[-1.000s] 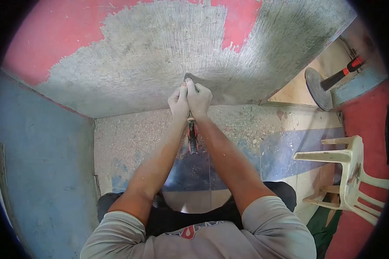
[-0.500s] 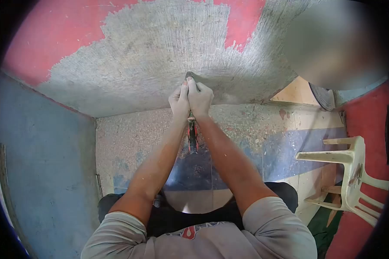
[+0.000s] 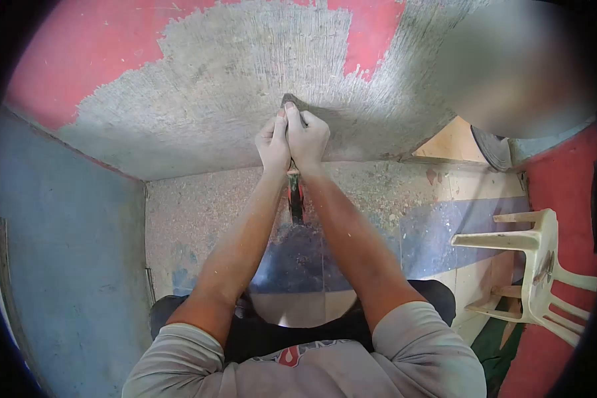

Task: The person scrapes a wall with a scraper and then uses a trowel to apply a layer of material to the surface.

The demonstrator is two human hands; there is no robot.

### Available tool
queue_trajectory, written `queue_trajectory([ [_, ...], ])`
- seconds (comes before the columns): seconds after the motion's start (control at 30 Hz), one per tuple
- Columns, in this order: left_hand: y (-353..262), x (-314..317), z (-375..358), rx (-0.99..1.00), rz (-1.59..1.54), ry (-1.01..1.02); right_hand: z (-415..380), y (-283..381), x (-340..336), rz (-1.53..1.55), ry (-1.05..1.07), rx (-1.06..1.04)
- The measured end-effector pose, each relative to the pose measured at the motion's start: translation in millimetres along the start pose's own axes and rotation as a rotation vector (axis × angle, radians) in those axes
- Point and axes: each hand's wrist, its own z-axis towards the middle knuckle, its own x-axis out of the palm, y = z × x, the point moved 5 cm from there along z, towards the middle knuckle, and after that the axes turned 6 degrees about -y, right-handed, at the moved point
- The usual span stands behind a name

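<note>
Both hands are closed side by side round one hand scraper, whose dark tip [image 3: 288,99] touches the bare grey part of the wall [image 3: 245,73]. My left hand [image 3: 272,142] grips it from the left, coated in pale dust. My right hand [image 3: 307,137], just as dusty, is wrapped round it from the right, with the thumbs close together. Below the wrists the tool's black and orange handle [image 3: 296,202] sticks out between my forearms. Most of the blade is hidden by my fingers. Pink paint [image 3: 99,53] with a ragged edge borders the grey area.
Paint flakes lie on the floor [image 3: 205,209] at the wall's foot. A blue wall [image 3: 73,245] stands at the left. On the right are a pale plastic chair [image 3: 540,265], a red wall [image 3: 567,186] and a rolled grey item [image 3: 492,147]. A blurred patch covers the upper right.
Both hands and the tool have moved a little up the wall. The handle now shows slightly higher between my forearms.
</note>
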Motion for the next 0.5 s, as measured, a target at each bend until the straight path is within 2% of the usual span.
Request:
queue_trajectory([
  [0.07, 5.2, -3.7, -3.9, 0.028, 0.025, -0.003, -8.9, -8.7, -3.1, -0.109, 0.006, 0.016],
  [0.2, 41.9, -11.9, -12.8, -0.093, 0.030, -0.015, -18.3, -40.2, -7.8, -0.123, -0.011, 0.085],
  [0.27, 11.7, 10.9, -10.2, -0.053, -0.011, 0.010, -4.4, -21.9, -15.4, -0.086, -0.028, 0.073],
  [0.4, 18.7, 33.1, -8.8, 0.014, -0.089, 0.084, 16.6, -15.9, -28.6, -0.062, -0.107, -0.095],
  [0.5, 59.6, 29.8, -25.8, -0.052, 0.257, 0.090, 8.2, -63.7, -47.2, -0.097, -0.093, 0.074],
])
